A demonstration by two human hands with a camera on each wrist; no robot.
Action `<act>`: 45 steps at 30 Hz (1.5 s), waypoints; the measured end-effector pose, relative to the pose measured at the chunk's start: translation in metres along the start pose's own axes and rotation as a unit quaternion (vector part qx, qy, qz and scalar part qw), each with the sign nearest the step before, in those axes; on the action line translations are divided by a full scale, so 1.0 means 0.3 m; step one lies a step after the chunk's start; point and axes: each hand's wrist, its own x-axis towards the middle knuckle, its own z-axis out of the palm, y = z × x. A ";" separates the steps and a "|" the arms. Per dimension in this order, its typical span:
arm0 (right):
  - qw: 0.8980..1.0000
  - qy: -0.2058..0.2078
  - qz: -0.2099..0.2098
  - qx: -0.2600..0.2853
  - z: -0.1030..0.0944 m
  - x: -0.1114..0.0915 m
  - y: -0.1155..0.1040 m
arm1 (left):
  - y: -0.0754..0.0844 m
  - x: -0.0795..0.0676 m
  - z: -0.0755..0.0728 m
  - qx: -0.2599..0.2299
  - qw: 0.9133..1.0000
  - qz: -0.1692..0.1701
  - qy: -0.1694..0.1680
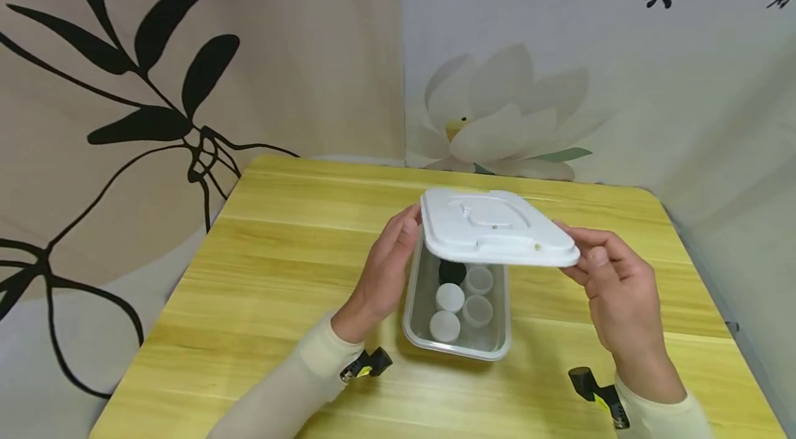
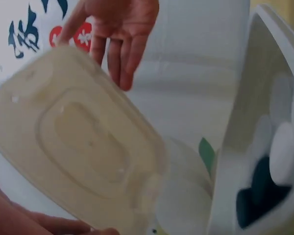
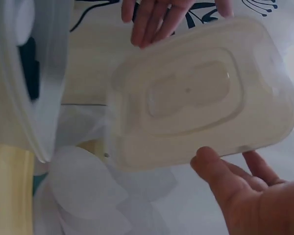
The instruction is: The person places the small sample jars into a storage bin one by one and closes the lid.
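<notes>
A white plastic lid (image 1: 497,228) is held tilted above the far part of a translucent plastic box (image 1: 457,349). My right hand (image 1: 622,287) pinches the lid's right edge between thumb and fingers. At the opposite edge my left hand (image 1: 388,263) touches the lid with fairly straight fingers. The lid's underside (image 3: 186,127) faces the right wrist view. Inside the box are several small round-topped things: white ones (image 1: 450,297), paler translucent ones (image 1: 477,311) and a black one (image 1: 452,272). The lid hides the box's far end.
The box stands on a yellow wood-grain table (image 1: 298,252). Behind it hang a beige curtain (image 1: 311,45) with black leaves and a pale one (image 1: 560,10) with a lotus print. Both cuffs carry a small black camera (image 1: 367,363).
</notes>
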 end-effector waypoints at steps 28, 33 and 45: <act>0.912 -0.021 0.100 -0.397 0.077 -0.288 0.235 | -0.355 -0.052 -0.050 0.095 0.994 -0.003 -0.056; 0.909 -0.037 0.109 -0.401 0.064 -0.323 0.240 | -0.371 -0.087 -0.044 0.125 0.990 0.018 -0.055; 0.901 -0.049 0.121 -0.414 0.056 -0.339 0.251 | -0.348 -0.113 -0.057 0.144 0.985 -0.043 -0.090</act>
